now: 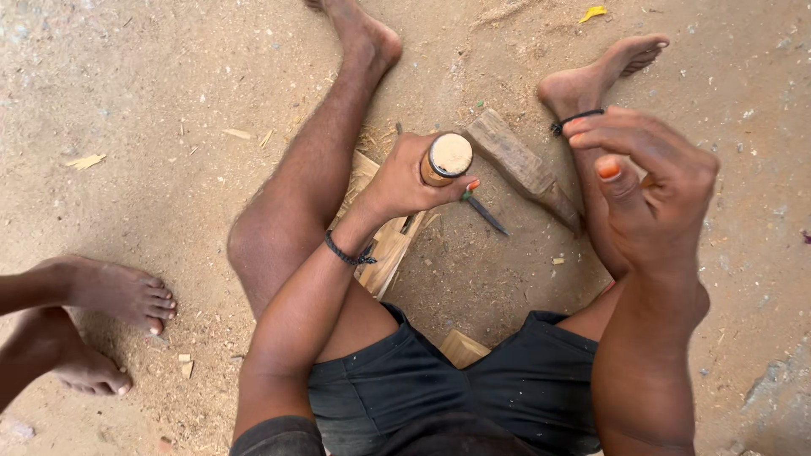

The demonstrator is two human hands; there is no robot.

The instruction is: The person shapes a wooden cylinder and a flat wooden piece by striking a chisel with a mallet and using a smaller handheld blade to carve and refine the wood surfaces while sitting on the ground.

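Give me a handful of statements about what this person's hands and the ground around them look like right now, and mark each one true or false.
1. The left hand grips a round wooden handle. True.
2. The right hand holds a hammer. False: it is raised with nothing in it.
3. A wooden block lies on the sandy ground between the legs. True.
4. The person wears shoes. False: both feet are bare.
5. Another person's bare feet show at the left edge. True.

Round pale-ended wooden cylinder (pixel 446 158) stands upright, gripped above wood scraps.
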